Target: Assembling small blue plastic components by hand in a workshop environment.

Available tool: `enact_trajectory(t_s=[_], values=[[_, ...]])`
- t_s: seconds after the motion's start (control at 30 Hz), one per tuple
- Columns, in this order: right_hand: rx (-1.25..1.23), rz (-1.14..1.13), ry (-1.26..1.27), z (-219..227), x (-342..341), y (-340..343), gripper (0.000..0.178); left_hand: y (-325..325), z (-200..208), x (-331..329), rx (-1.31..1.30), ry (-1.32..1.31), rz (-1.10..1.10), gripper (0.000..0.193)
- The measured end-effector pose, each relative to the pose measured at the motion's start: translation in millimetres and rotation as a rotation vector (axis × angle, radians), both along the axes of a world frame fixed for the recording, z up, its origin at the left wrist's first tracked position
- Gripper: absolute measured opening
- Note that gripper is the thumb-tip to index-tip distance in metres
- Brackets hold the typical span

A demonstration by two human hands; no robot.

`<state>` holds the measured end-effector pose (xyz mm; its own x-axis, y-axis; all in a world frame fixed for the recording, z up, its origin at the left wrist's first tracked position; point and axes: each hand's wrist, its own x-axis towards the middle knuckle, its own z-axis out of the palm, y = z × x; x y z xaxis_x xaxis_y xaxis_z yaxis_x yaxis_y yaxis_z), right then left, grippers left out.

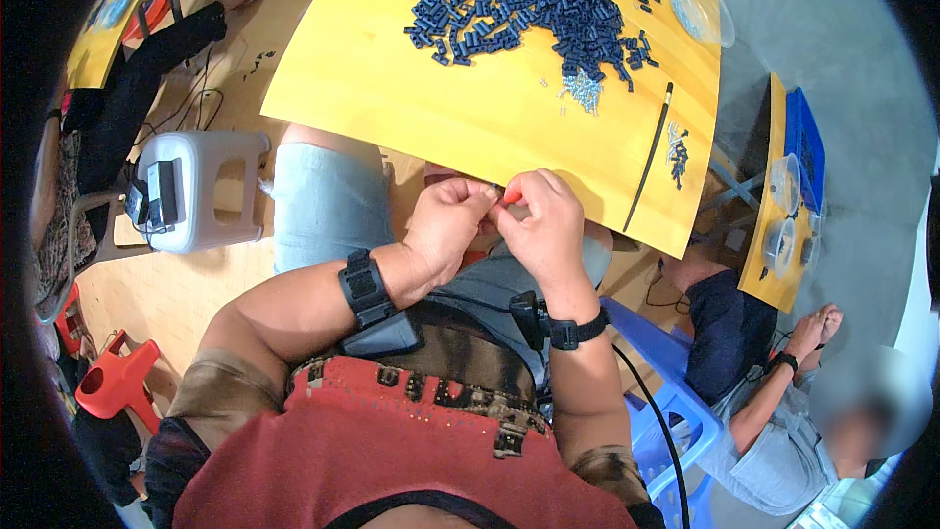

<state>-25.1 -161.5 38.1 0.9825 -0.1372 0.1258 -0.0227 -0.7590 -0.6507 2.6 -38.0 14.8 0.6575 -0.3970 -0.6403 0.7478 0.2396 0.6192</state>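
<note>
At the near edge of the yellow table (392,69), my left hand (446,225) and my right hand (545,225) meet fingertip to fingertip. Both are closed in a pinch. A tiny dark piece (498,188) shows between them, mostly covered by the fingers; its kind is too small to make out. Beyond my hands spreads a large pile of short black tube-like pieces (529,10). Small silvery screws (582,91) lie in a heap at the pile's near side. To the right rests a thin black rod (650,157).
Right of the rod is a little group of small black parts (679,167). A clear plastic tub (700,10) stands at the far right corner. White (201,186) and blue (676,411) plastic stools flank me. Another person (774,431) sits at the right by a second yellow table (764,255).
</note>
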Motion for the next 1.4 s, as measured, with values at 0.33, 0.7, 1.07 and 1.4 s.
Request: enact_trajectory(t_s=[0.33,0.7,1.07,1.4], values=[[0.095,0.003,-0.022,-2,4,-2,0.019,-4,6,2,-0.006,-0.016,0.051,0.017],[0.043,0.050,-0.041,6,-7,-4,0.022,12,9,5,-0.128,0.013,-0.230,0.016],[0.541,-0.163,0.373,3,-105,-105,0.023,13,8,-8,-0.078,0.115,-0.452,0.021],[0.640,-0.902,-0.038,-53,-152,-194,0.024,0,-6,-10,-0.044,0.139,-0.461,0.016]])
